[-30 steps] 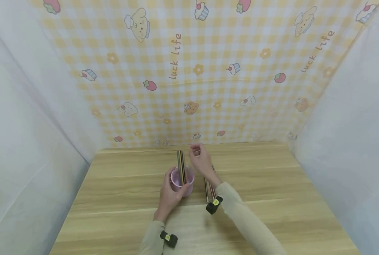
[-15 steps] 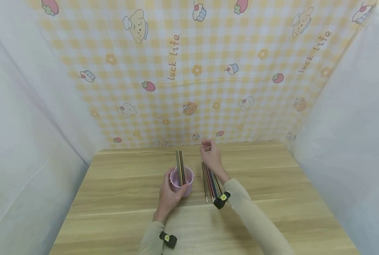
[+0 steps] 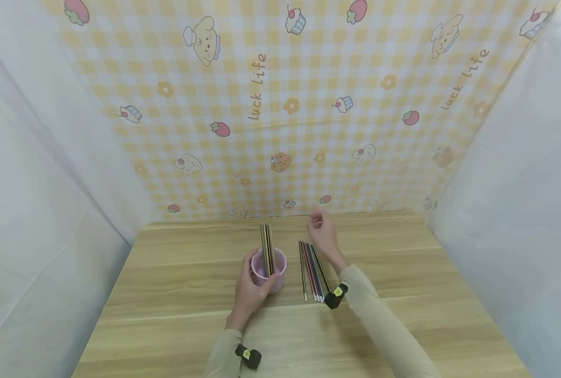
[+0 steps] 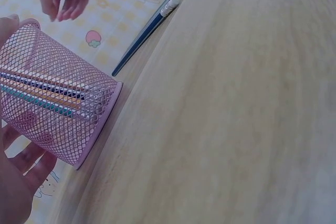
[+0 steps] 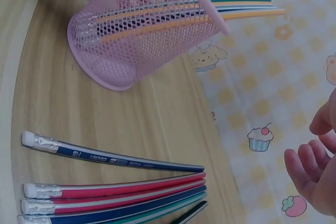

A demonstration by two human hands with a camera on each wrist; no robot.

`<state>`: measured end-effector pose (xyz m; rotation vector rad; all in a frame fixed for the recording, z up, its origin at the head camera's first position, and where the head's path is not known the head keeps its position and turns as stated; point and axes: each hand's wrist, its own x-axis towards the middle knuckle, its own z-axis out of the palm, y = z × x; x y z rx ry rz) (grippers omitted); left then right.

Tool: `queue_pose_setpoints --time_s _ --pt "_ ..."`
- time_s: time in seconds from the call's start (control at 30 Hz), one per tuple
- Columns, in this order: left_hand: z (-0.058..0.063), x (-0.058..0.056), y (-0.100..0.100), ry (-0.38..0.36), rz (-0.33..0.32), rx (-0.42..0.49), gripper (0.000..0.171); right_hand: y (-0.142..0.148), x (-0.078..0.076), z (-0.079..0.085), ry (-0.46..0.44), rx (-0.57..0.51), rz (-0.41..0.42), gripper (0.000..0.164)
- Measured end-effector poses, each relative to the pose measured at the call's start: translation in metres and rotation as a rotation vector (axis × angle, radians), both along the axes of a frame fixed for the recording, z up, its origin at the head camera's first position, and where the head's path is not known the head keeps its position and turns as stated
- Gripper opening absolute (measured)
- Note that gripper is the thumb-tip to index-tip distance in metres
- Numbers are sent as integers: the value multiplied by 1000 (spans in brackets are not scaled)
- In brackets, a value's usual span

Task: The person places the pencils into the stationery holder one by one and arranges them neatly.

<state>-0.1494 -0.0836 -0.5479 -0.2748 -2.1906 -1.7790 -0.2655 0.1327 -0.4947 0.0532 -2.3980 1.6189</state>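
Note:
My left hand (image 3: 251, 293) grips a pink mesh pen cup (image 3: 281, 281), which stands upright on the table. Several striped pencils (image 3: 267, 247) stand in the cup, leaning together, eraser ends down as the right wrist view shows through the mesh (image 5: 118, 72). To the cup's right, several more pencils (image 3: 312, 270) lie side by side, with white erasers (image 5: 31, 190) toward me. They are blue, red, green and dark. My right hand (image 3: 324, 233) hovers past their far ends, fingers loosely bent, holding nothing; the right wrist view shows its fingers (image 5: 300, 179) apart from the pencils.
The wood-grain table (image 3: 176, 294) reaches back to a yellow checked cloth (image 3: 308, 131) with cartoon prints. White sheets (image 3: 39, 210) hang at both sides. A black wrist camera (image 3: 335, 297) sits on the right sleeve, close to the pencils' eraser ends.
My right hand has moved right, away from the cup, uncovering the pencils on the table. My left hand keeps hold of the pen cup in the same place.

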Motion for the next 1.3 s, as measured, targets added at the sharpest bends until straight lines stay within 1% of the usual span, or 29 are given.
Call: queue_pose_setpoints --time_s 0.03,0.1,0.33,0.5,0.63,0.73,0.87,1.17,1.3 --pt "3 1 0 5 -1 0 80 1 1 -1 -8 6 1 26" --pt "4 2 0 9 1 -1 80 3 2 -4 -22 25 4 27" --pt "3 3 0 1 2 3 80 10 3 -16 -48 89 29 32" --pt "4 2 0 -10 0 3 80 16 3 -29 -75 104 28 33" --pt "4 2 0 -7 2 1 79 20 5 -36 -125 101 42 37" --pt "4 2 0 -9 4 5 80 22 8 -42 -156 113 49 36" --pt "4 2 0 -2 5 9 81 22 9 -52 -183 150 38 34" --pt "3 1 1 5 4 9 81 22 13 -69 -231 203 28 39" --pt "4 2 0 3 0 8 81 24 13 -74 -240 248 15 40"
